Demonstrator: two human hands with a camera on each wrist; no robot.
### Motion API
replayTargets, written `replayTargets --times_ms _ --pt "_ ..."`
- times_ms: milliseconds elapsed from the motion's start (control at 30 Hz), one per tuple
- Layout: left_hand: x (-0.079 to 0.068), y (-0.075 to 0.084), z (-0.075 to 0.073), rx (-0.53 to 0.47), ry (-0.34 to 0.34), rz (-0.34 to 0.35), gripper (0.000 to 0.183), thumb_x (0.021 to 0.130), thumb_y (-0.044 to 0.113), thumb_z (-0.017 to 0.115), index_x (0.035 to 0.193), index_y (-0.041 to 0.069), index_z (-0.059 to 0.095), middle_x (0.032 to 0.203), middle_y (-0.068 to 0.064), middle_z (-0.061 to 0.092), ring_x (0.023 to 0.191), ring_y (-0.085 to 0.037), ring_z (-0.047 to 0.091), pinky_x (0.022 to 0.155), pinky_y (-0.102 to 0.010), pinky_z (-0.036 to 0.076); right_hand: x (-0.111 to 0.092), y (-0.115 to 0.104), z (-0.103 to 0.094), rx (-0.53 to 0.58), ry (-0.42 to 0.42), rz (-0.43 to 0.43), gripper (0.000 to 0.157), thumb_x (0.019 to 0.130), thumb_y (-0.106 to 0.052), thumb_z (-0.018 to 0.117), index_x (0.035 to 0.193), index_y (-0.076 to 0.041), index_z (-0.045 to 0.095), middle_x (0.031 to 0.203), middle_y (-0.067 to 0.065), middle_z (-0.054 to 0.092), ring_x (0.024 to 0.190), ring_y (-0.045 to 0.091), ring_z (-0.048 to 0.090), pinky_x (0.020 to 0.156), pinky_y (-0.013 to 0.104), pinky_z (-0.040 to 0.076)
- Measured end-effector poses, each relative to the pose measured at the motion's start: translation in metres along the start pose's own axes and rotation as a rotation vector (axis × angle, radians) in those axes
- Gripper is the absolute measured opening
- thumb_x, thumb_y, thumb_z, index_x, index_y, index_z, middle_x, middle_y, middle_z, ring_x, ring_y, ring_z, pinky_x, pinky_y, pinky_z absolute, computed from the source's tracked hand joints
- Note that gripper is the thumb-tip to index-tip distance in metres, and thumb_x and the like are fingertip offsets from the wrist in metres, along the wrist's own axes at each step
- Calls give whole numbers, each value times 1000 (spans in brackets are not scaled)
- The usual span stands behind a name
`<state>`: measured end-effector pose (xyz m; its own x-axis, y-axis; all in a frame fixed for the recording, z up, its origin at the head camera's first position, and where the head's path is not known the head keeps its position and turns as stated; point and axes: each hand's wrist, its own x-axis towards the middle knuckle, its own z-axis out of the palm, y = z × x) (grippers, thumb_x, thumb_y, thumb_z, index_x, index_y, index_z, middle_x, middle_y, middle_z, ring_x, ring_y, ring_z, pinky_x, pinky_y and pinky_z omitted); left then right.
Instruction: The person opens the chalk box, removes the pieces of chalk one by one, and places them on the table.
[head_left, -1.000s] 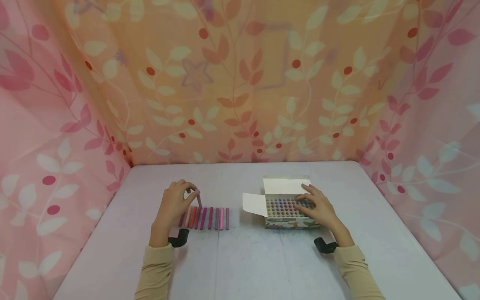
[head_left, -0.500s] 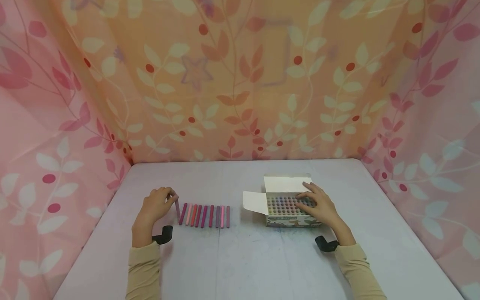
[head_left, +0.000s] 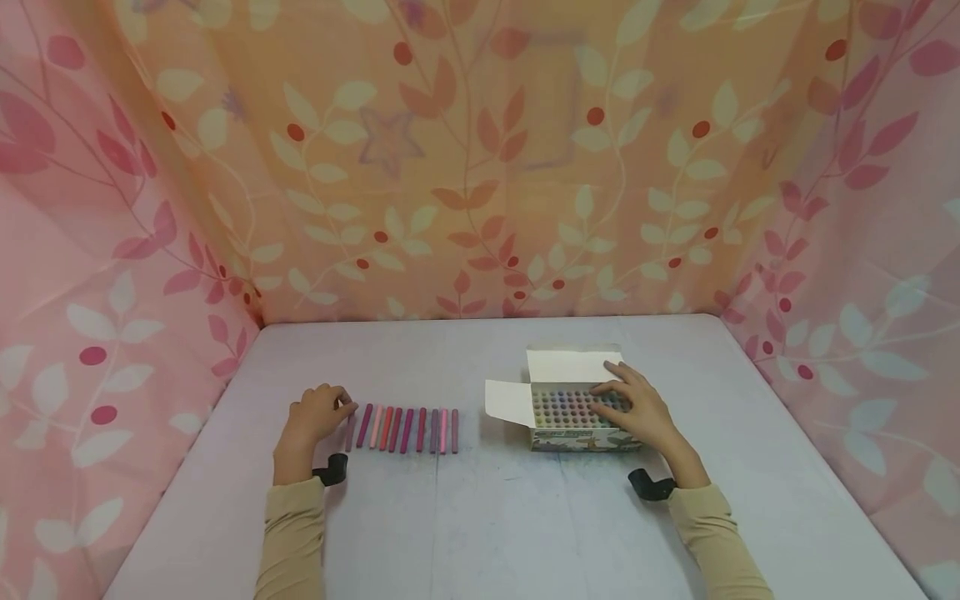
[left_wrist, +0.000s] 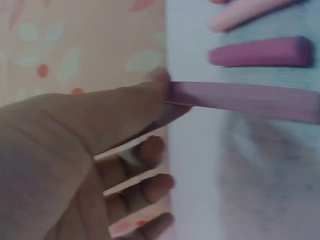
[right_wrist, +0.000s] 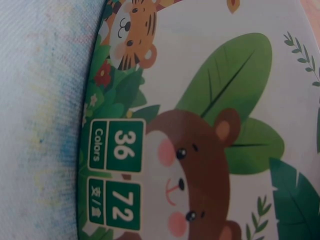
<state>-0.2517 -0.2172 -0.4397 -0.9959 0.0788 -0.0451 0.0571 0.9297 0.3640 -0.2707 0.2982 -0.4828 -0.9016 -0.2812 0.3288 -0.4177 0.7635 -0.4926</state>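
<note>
My left hand (head_left: 311, 421) pinches a mauve chalk stick (left_wrist: 245, 100) by its upper end, between thumb and index finger. The other fingers hang loosely bent below it in the left wrist view. The stick stands at the left end of a row of pink, red and purple chalk sticks (head_left: 407, 430). A magenta chalk stick (left_wrist: 262, 52) lies beside it. On the right, my right hand (head_left: 637, 408) rests over the right end of an open chalk box (head_left: 570, 439), fingers spread. Coloured chalk ends (head_left: 566, 408) fill the box. The right wrist view shows only its printed side (right_wrist: 200, 150).
The box's white lid (head_left: 570, 365) stands up at the back, and a side flap (head_left: 510, 402) sticks out left. A pale cloth (head_left: 487, 533) with chalk smudges covers the table. Patterned curtains (head_left: 465, 167) enclose the back and both sides.
My left hand carried the mauve chalk stick leftward from above the row, then lowered it beside the row's left end. The right hand stayed on the box.
</note>
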Motion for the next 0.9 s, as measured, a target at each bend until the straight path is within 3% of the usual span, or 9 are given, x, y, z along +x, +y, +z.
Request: replayTargets --times_ms 367,733,900 --pt "11 -13 27 -40 116 -16 24 84 29 65 89 7 70 79 -9 58 78 -29 55 68 -52 39 -3 2 2 -5 0 -2 24 79 -35 72 99 -22 68 143 13 39 135 39 25 96 65 26" --pt "24 -26 45 -103 111 -45 29 84 34 65 87 5 66 78 -9 55 73 -25 53 65 -46 39 -5 6 5 -4 33 -19 22 78 -33 73 97 -22 68 141 14 41 134 39 27 96 65 26" --pt "30 -27 47 -129 110 -35 29 84 33 64 86 4 64 79 -10 55 73 -25 52 64 -45 39 2 9 8 -101 68 -63 20 81 -30 70 96 -19 65 137 17 46 130 40 34 97 63 29"
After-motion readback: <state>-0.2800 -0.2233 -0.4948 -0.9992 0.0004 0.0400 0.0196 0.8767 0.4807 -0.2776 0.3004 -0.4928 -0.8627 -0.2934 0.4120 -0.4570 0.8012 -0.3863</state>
